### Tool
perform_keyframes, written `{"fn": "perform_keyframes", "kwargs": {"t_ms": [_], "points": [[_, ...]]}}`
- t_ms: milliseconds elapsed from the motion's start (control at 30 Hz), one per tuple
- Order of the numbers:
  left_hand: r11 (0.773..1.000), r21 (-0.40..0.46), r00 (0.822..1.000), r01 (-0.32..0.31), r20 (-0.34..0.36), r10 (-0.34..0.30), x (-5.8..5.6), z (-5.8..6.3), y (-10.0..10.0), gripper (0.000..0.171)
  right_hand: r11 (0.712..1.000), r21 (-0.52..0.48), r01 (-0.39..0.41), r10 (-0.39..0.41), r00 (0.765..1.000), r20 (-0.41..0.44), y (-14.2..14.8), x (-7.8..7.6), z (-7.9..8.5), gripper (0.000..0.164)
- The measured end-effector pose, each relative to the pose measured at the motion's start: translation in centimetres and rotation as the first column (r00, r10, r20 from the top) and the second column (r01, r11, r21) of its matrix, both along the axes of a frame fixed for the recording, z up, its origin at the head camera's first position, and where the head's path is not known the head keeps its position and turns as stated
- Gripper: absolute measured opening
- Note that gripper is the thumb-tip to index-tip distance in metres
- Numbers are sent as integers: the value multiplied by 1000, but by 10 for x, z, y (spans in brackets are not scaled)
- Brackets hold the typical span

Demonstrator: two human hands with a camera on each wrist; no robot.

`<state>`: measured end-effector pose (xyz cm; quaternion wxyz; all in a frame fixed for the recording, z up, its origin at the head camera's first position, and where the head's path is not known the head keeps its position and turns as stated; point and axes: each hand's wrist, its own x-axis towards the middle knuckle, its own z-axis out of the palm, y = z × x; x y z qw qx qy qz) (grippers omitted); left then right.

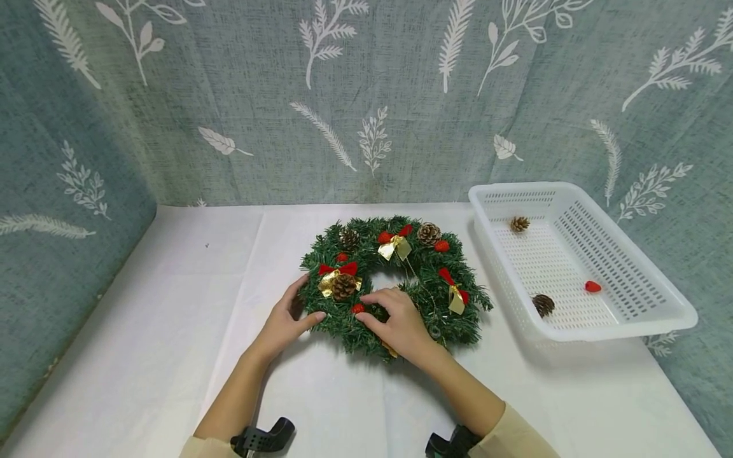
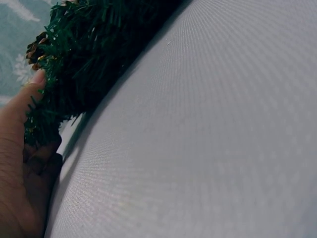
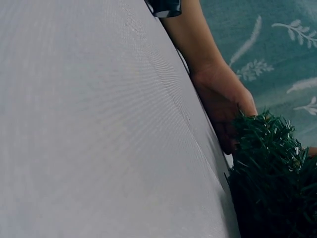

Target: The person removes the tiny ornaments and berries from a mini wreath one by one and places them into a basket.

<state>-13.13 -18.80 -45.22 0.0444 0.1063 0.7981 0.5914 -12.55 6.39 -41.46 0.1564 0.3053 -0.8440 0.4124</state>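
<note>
From here, the likeliest slip looks to be at the right hand [image 1: 401, 324], whose thumb and forefinger pinch a small red berry [image 1: 357, 308]: should those tips squeeze unevenly, the round piece could pop loose or sink among the bristly needles. Pulling hard there could also skew the wreath [image 1: 366, 261] if the left hand [image 1: 284, 326] lets its side slide, and a careless knuckle might bump the pine cone [image 1: 344, 287] just ahead of the right fingertips. The left hand grips the outer rim, thumb over the greenery and fingers tucked around and below. The wreath lies flat on the surface [image 1: 240, 305], touching both hands, mostly ahead of them, with its far side stretching past the right hand toward the white basket [image 1: 618, 334].
</note>
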Motion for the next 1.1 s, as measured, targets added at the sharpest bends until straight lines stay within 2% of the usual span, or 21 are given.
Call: {"fn": "perform_keyframes", "kwargs": {"t_ms": [200, 333, 533, 900, 1100], "points": [[1000, -9, 1000, -1, -5, 1, -1, 2, 0, 82, 1000, 23, 14, -16, 994, 104, -1, 0, 2, 28], [1000, 0, 1000, -1, -8, 1, -2, 2, 1, 81, 997, 64, 31, -40, 989, 141, -2, 0, 2, 31], [1000, 13, 1000, 2, -10, -2, -1, 1, 1, 81, 991, 125, 57, -74, 988, 137, -5, 0, 2, 30], [1000, 8, 1000, -2, -10, 2, -1, -1, 1, 82, 985, 140, 98, -111, 990, 88, -7, 1, -2, 24], [1000, -6, 1000, -5, -17, 5, -1, -1, 1, 81, 987, 117, 107, -118, 989, 89, -7, 2, -3, 24]]}}
